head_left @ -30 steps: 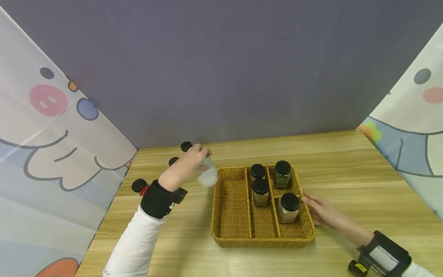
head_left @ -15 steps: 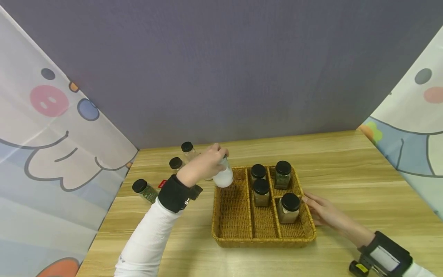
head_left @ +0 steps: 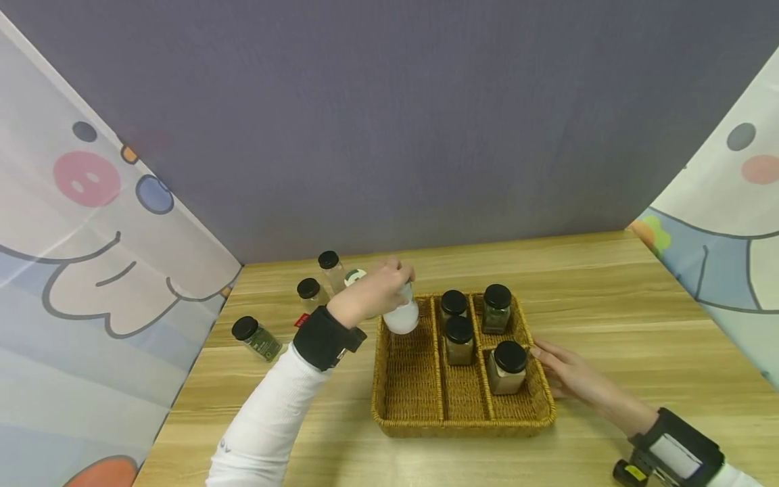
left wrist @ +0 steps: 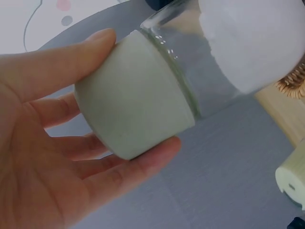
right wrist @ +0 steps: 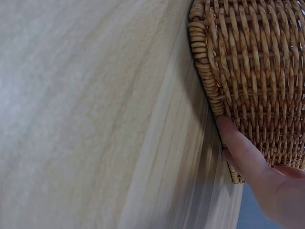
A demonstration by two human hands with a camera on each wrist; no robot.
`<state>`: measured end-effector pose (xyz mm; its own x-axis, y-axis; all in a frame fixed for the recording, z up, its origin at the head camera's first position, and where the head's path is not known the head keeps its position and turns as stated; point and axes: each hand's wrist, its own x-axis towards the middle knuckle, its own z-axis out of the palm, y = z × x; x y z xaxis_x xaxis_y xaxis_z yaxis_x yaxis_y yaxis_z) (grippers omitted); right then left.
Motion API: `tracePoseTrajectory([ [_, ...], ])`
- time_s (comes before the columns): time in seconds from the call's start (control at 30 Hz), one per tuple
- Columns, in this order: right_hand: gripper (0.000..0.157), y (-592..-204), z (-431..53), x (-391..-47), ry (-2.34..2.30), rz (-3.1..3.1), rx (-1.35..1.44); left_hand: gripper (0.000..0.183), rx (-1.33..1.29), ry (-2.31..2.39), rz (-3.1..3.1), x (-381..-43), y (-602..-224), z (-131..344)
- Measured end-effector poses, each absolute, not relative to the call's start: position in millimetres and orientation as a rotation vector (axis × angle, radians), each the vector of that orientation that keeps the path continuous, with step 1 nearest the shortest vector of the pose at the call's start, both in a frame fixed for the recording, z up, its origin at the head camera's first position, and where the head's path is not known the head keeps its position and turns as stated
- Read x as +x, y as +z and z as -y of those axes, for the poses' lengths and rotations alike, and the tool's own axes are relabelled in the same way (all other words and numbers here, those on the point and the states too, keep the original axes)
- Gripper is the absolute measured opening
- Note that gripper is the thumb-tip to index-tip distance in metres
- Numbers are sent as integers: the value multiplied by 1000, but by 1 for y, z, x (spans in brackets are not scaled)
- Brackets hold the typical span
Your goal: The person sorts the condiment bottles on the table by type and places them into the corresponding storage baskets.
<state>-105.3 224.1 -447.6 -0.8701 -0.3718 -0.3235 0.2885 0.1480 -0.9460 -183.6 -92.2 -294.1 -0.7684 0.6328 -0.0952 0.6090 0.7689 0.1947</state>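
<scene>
My left hand (head_left: 377, 292) grips a glass jar (head_left: 402, 318) of white contents by its pale green lid (left wrist: 136, 98). In the head view the jar is over the back of the left compartment of the wicker basket (head_left: 412, 385); whether its base touches the basket I cannot tell. Extended fingers of my right hand (head_left: 569, 372) rest against the basket's right outer wall (right wrist: 257, 81). Two black-lidded jars stand in the middle compartment, the front one (head_left: 459, 340) close to the rear one (head_left: 453, 302). The right side holds one jar (head_left: 497, 308) at the back and another (head_left: 508, 367) in front.
Left of the basket are a black-lidded jar of green herbs (head_left: 258, 338), two clear black-lidded jars, one nearer (head_left: 312, 293) and one farther (head_left: 331, 269), and a pale-lidded container (head_left: 355, 276). A red label (head_left: 301, 320) shows beside them. A grey partition (head_left: 426, 135) rises behind the table.
My left hand has carried the white-filled jar rightward, from beside the basket to over its left compartment. Jars behind the left arm have come into view. My right hand has stayed put.
</scene>
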Motion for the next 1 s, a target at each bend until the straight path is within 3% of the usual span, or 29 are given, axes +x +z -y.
tracePoseTrajectory([
  [1.0, 68, -449, -225, -105, -1782, -1936, -92, 31, 960, 109, -2787, -193, -327, 80],
])
